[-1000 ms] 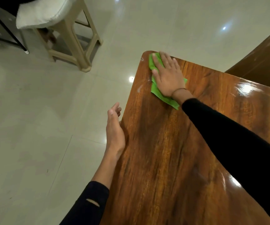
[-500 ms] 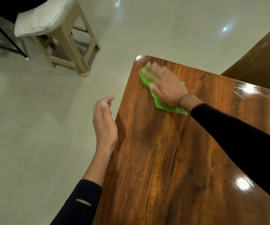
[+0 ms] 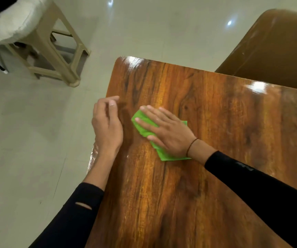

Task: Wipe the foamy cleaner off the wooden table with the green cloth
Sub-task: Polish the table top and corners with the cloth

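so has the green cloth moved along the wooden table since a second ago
Yes. The green cloth slid from the wooden table's far left corner back toward the person.

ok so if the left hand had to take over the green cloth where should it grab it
Probably the far tip of the green cloth, pinched from the left. It lies flat on the wooden table, the right hand covers its middle, and the left hand is right beside that tip.

Your right hand lies flat on the cloth on the worktop; your left hand sits beside it at the edge.
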The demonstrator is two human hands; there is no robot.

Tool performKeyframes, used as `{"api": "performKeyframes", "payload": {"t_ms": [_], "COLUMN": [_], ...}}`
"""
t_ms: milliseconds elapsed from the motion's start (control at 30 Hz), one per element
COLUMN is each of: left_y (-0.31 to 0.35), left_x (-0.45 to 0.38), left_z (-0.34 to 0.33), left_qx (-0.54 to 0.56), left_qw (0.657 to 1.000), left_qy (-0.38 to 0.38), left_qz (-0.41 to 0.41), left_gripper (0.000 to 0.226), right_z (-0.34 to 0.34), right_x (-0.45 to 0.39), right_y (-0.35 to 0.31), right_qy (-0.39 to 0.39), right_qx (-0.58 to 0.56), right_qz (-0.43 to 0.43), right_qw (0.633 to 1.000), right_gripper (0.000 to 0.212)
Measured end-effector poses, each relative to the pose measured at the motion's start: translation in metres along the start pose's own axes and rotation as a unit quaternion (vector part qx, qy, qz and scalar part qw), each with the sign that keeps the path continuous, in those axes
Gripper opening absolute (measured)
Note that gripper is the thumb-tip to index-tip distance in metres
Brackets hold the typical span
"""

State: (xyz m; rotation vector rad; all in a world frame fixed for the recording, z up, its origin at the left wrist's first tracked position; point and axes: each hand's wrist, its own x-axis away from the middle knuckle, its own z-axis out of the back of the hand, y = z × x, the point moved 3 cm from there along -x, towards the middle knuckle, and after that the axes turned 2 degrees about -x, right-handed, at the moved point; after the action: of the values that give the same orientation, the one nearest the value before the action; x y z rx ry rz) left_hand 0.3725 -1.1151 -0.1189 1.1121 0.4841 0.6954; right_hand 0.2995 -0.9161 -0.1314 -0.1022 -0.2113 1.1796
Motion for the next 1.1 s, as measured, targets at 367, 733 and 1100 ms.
{"api": "performKeyframes", "payload": {"t_ms": [367, 733, 1100], "left_y": [-0.008, 0.028, 0.064], "left_x": [0.020, 0.025, 0.039], "left_z": [-0.046, -0.090, -0.156], "left_qx": [-0.207, -0.216, -0.179], "left_qw": [0.950, 0.939, 0.938], "left_qy": [-0.195, -0.198, -0.212], "left_qz": [-0.130, -0.182, -0.207], "left_gripper": [0.053, 0.046, 0.042], "right_z": [0.034, 0.005, 0.021], "right_x": [-0.055, 0.097, 0.078], "right_y": [0.135, 0.101, 0.166], "right_qy": [0.059, 0.054, 0.072], "right_qx": [-0.037, -0.034, -0.027], "right_qz": [-0.318, -0.262, -0.310], "right_qw": [0.945, 0.963, 0.948], "right_gripper": [0.064, 0.062, 0.064]}}
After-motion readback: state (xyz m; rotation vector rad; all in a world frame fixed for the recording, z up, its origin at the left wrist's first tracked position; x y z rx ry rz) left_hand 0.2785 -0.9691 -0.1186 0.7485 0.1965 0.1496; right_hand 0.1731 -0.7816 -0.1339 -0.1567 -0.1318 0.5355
